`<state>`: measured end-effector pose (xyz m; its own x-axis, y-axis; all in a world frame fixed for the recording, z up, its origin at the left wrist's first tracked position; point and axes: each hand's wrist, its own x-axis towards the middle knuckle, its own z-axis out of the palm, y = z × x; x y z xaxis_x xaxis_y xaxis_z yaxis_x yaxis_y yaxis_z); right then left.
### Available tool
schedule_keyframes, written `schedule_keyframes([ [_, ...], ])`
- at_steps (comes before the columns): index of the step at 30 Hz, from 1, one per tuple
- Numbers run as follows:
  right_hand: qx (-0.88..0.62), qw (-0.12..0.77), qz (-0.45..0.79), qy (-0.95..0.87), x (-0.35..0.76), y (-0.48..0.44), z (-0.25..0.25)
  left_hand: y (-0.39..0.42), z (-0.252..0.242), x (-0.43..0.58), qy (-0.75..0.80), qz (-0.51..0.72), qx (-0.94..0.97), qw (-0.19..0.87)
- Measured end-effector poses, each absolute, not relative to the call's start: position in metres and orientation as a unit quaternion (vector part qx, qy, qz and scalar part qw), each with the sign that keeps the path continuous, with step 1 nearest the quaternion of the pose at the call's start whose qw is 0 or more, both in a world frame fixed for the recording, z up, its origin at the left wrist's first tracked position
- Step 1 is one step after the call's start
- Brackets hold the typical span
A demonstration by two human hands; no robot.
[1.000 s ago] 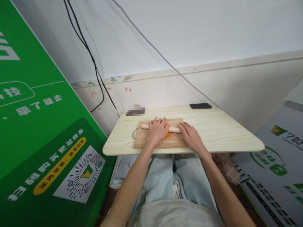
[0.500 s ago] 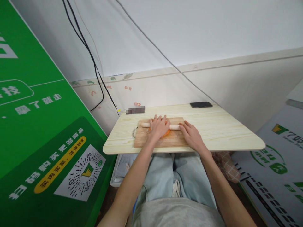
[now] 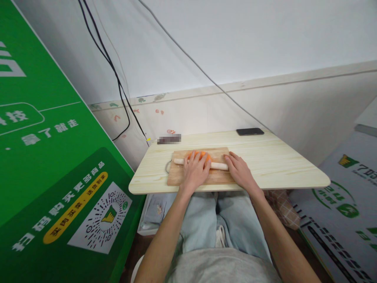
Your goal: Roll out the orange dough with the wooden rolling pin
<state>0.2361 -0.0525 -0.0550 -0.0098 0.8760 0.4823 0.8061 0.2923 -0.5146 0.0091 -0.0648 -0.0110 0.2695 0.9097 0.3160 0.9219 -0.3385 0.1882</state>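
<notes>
A pale, slim rolling pin (image 3: pixel 219 166) lies crosswise on the cutting board (image 3: pixel 219 179) at the worktop's (image 3: pixel 282 169) front edge, a bright orange piece (image 3: pixel 209 157), partly hidden, beyond it. The left hand (image 3: pixel 196 167) spreads flat over the pin; the right hand (image 3: pixel 239 168) is at the board's right edge, its grip on the pin's end unclear.

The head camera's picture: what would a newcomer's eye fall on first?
Probably the big green panel with white lettering filling the left side. Next, the bright orange piece on the wooden board, partly under the fingers of the left hand, which lies across a pale rolling pin. Then the dark phone at the table's far edge.
</notes>
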Motion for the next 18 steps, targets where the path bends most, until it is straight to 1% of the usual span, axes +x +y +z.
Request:
schedule_keyframes([
  [5,-0.591,0.374,0.049,-0.714,0.236,-0.055,-0.052,-0.040,0.002,0.018,-0.584,-0.162,-0.795,-0.003],
  [11,-0.592,0.368,0.056,-0.715,0.237,-0.054,-0.053,-0.003,0.028,0.034,-0.597,-0.086,-0.796,-0.043],
  [14,-0.596,0.369,0.060,-0.711,0.237,-0.053,-0.055,-0.008,0.024,0.032,-0.589,-0.108,-0.801,-0.025],
  [18,-0.584,0.385,0.060,-0.711,0.237,-0.053,-0.056,-0.036,0.006,0.021,-0.577,-0.158,-0.802,0.002],
])
